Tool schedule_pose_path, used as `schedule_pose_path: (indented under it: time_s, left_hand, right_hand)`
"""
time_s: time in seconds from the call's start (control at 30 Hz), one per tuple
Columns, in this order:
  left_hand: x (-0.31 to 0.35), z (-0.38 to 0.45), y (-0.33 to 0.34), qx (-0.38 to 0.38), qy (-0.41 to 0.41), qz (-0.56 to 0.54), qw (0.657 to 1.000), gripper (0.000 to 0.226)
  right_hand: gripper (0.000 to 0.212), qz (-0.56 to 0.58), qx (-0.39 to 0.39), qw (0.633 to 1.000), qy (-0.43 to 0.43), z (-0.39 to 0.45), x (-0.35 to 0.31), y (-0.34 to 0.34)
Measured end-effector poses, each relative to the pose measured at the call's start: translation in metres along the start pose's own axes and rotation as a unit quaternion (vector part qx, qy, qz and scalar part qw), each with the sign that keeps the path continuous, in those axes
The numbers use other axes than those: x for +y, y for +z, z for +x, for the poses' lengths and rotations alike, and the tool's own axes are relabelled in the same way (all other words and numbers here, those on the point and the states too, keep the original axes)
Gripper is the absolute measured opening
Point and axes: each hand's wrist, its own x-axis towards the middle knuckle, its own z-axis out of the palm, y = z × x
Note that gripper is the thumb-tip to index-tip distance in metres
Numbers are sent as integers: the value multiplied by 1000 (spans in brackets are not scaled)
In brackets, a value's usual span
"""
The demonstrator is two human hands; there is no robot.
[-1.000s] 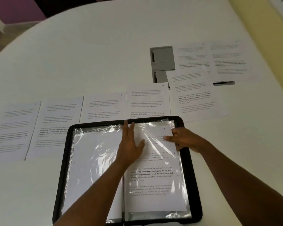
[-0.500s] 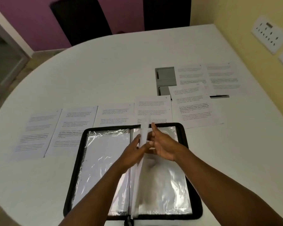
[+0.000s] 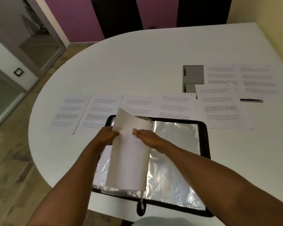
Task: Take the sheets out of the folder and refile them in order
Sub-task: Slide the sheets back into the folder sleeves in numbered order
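Observation:
A black zip folder [image 3: 204,144] lies open at the near table edge, with shiny empty plastic sleeves [image 3: 175,160] on its right half. One sleeve page holding a white sheet [image 3: 129,160] stands lifted and curls over to the left. My left hand [image 3: 105,136] grips that page's left edge. My right hand [image 3: 147,138] pinches it near the spine, thumb on its face and fingers hidden behind. Several printed sheets lie in a row behind the folder, from the far left sheet [image 3: 70,110] to the right sheet [image 3: 219,108].
Two more printed sheets [image 3: 258,82] lie at the back right beside a grey cable hatch [image 3: 193,74] set in the white table. The folder's zip pull [image 3: 141,207] hangs over the near edge. Dark chairs [image 3: 116,13] stand beyond the table; floor shows left.
A second ago my hands lay on the right-hand page with its printed sheet. Since then both hands lifted that page upright and swung it leftward. The camera also tilted up.

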Motion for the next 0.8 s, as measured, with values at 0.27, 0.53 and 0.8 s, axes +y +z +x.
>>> schedule_pose_path:
  time_s: [0.27,0.53,0.8]
  left_hand:
    - [-47,27,-4,129,0,218,967,62]
    - [-90,19,71,-27,105,471,875,71]
    - [-61,24,101,59,147,469,869,73]
  right_hand:
    - [72,-375,-70,923,-41,8,61,22]
    - [76,-468,-45,877,-103,3,94,23]
    - [81,-360,119,922,-82,-13,115,-23]
